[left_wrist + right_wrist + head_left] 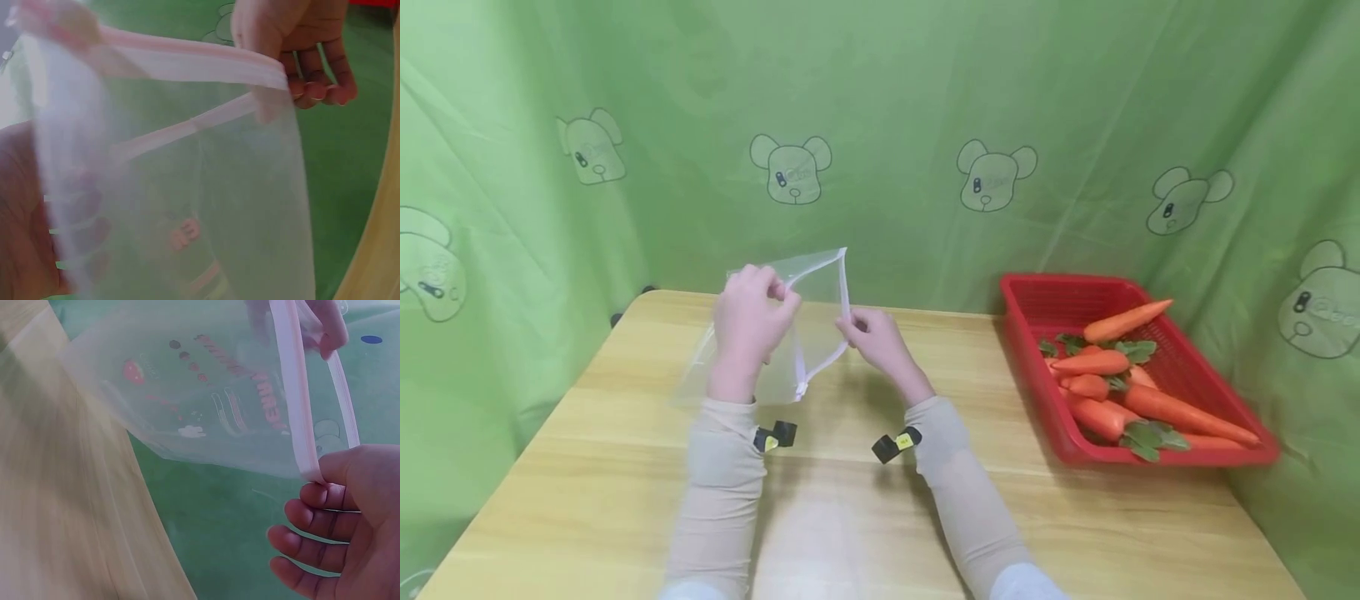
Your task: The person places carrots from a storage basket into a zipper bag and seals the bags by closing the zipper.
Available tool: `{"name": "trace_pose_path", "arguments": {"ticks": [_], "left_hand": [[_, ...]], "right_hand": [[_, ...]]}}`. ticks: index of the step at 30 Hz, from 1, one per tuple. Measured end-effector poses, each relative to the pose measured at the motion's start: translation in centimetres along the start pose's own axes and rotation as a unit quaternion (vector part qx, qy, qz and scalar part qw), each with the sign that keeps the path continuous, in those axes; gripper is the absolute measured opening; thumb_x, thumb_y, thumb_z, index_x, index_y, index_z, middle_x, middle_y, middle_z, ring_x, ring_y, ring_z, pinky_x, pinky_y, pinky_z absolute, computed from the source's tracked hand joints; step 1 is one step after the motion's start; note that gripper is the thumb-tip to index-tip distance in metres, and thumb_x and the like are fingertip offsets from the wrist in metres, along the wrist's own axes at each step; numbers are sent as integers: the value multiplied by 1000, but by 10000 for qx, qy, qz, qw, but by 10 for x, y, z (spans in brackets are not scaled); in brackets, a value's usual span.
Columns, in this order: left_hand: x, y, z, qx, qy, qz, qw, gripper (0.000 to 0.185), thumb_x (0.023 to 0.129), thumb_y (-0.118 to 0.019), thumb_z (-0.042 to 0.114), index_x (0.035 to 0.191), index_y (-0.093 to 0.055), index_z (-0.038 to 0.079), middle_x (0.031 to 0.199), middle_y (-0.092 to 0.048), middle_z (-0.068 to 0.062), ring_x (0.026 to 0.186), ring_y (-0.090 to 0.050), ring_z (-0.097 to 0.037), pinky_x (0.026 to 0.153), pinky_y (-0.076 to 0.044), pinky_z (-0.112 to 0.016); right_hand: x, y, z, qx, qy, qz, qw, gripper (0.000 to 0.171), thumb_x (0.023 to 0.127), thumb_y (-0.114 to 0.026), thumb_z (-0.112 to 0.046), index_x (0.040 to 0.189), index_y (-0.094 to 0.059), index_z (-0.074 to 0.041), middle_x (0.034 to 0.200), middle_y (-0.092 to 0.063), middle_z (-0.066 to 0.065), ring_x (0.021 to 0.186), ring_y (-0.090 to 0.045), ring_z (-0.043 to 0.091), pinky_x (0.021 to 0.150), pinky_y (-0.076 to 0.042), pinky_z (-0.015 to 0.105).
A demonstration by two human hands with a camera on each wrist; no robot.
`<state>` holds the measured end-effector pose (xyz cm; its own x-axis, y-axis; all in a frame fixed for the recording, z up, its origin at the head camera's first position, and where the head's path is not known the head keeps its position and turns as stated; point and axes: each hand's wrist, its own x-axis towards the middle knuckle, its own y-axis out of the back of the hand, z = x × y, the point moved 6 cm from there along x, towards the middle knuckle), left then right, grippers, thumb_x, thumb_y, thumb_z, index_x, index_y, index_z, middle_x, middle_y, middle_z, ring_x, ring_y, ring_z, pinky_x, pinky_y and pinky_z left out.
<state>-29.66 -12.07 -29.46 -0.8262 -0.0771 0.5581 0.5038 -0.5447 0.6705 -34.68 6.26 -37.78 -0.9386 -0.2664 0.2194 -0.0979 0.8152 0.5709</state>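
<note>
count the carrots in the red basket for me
About 7, all in the red basket: one carrot at the back, three short ones mid-left, three near the front. They overlap, so more may be hidden.

Both arms wear long, snug beige sleeves (722, 492) reaching to the wrists, with a pale blue-white layer showing at the near end of each, closest to the table's (1075, 533) front edge. Each wrist carries a small black clip (775, 436) with a yellow tag, possibly a camera mount. The left hand (747, 321) and right hand (878, 337) are bare, without gloves.
</note>
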Motion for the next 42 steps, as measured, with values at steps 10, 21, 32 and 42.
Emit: {"name": "trace_pose_path", "arguments": {"ticks": [10,21,32,42], "left_hand": [[-2,-26,9,367,-634,181,9971,14,82,-59,25,77,-58,12,85,-63,-7,81,-54,-28,70,-45,-41],[-4,-41,7,207,-276,-141,9993,15,83,-55,28,77,-54,14,85,-60,-4,84,-50,-25,76,-40,-40],[0,-43,14,25,-17,-174,9998,16,84,-56,28,79,-55,14,85,-59,-3,85,-49,-24,80,-41,-42],[-2,-55,22,-172,201,-367,9990,19,85,-58,32,80,-56,13,89,-61,-4,88,-52,-26,88,-41,-47]], "right_hand": [[-6,12,13,-996,-87,-186,9948,28,94,-59,-36,85,-65,-10,74,-61,2,65,-49,14,59,-42,24],[-15,53,16,-1841,-22,-23,9829,29,94,-59,-39,88,-61,-10,80,-60,4,73,-53,18,66,-43,29],[-23,102,6,-2197,23,215,9753,28,94,-60,-33,97,-65,-5,88,-67,11,81,-60,24,74,-51,36],[-40,148,6,-2778,-188,248,9601,28,94,-59,-34,104,-65,-8,97,-68,11,89,-62,27,80,-51,43]]}}
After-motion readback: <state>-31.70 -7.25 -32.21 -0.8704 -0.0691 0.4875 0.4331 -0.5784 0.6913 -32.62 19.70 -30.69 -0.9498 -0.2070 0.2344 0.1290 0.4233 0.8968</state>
